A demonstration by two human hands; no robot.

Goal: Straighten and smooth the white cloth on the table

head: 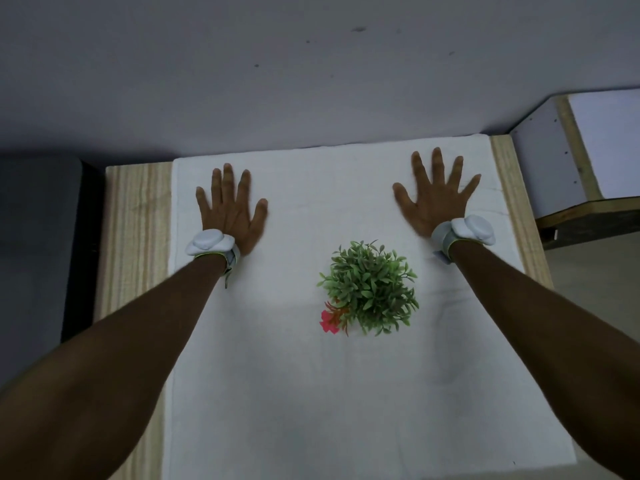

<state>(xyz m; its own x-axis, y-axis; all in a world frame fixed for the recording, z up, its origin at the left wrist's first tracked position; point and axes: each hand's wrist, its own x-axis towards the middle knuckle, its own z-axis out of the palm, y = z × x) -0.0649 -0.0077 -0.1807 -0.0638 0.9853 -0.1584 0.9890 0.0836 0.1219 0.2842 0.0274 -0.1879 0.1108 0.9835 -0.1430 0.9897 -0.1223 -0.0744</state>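
Observation:
The white cloth [311,393] covers most of a light wooden table [135,230], reaching its far edge. My left hand [230,207] lies flat, palm down, fingers spread, on the cloth's far left part. My right hand [434,192] lies flat with fingers spread on the far right part. Faint creases show in the cloth near the right side, below my right forearm. Both wrists wear white bands. Neither hand holds anything.
A small green plant with a pink flower [369,287] stands on the cloth between my forearms, nearer the right one. A dark grey seat [38,244] sits left of the table. A white and wood cabinet [588,161] stands at the right. A grey wall lies beyond.

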